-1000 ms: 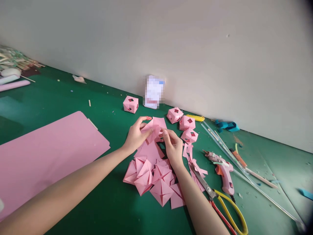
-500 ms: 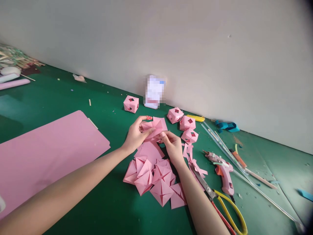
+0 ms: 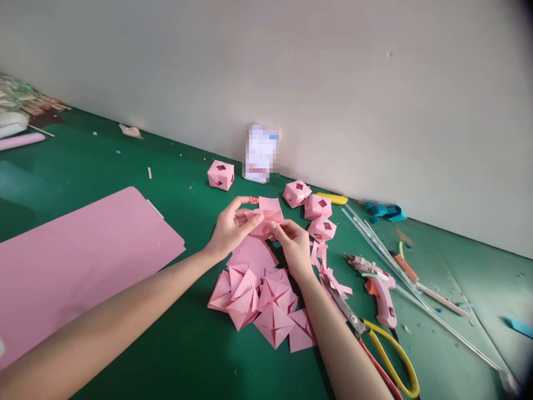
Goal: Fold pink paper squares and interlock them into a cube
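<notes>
Between my two hands is a small pink sheet of paper (image 3: pixel 266 226) with folds in it. My left hand (image 3: pixel 231 228) pinches its left side, thumb on top; one fingertip has a red patterned wrap. The thumb and fingers of my right hand (image 3: pixel 292 241) close on its right side. Behind it lies a flat pink paper square (image 3: pixel 271 208). Just below my hands are more pink paper sheets (image 3: pixel 252 254) and a pile of folded pink paper pieces (image 3: pixel 256 300) with pointed flaps. Pink paper strips (image 3: pixel 328 278) lie right of my right wrist.
Finished-looking pink paper balls with cut openings (image 3: pixel 297 193) stand near the wall, another paper ball (image 3: pixel 221 175) further left. A phone (image 3: pixel 261 154) leans there, screen blurred. Scissors (image 3: pixel 353 320), a pink glue gun (image 3: pixel 381 289) and clear sticks lie right; large pink sheets (image 3: pixel 91 261) left.
The folded paper between my hands has tilted flatter, and my right thumb has moved slightly left over it. The whole view has shifted a little.
</notes>
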### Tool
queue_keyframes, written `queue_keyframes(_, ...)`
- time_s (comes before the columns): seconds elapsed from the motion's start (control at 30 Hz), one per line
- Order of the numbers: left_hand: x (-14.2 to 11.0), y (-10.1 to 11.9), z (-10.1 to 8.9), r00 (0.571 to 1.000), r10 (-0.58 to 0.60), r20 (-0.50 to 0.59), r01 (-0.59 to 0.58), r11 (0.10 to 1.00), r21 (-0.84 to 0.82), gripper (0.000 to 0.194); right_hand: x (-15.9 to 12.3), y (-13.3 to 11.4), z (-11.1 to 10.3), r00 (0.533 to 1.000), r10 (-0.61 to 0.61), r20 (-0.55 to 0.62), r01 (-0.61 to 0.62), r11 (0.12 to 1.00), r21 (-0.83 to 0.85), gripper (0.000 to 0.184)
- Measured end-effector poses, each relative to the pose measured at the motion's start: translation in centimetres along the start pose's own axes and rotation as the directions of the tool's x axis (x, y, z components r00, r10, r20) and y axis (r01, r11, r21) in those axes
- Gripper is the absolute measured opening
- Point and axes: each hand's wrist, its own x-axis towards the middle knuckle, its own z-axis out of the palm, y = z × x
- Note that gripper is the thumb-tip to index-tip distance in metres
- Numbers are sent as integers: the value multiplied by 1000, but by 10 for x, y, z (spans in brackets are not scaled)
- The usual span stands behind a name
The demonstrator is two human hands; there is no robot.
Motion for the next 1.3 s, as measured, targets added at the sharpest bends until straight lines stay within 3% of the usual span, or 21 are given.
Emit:
queue_keyframes(0.23,3,-9,-2,991,22,133,-26,999,28,44,0,2,0,1000,8,-27,-7,999,39,30)
queue_keyframes(0.57,8,-12,-2,998,-33,-46,30,997,-68,43,4,0,-6,996,90,15,-91,986,139,30)
queue_keyframes(0.83,3,-2,-2,999,-48,20,47,996,70,35,4,-1,-5,996,91,18,-92,990,107,29)
queue_keyframes(1.1,3,2,-1,995,-98,0,98,995,0,35,5,1,-5,995,96,-20,-92,986,139,31)
queue_keyframes(1.3,2,1,0,1000,-20,-6,20,1000,-10,35,4,1,-5,995,98,-16,-95,987,133,32)
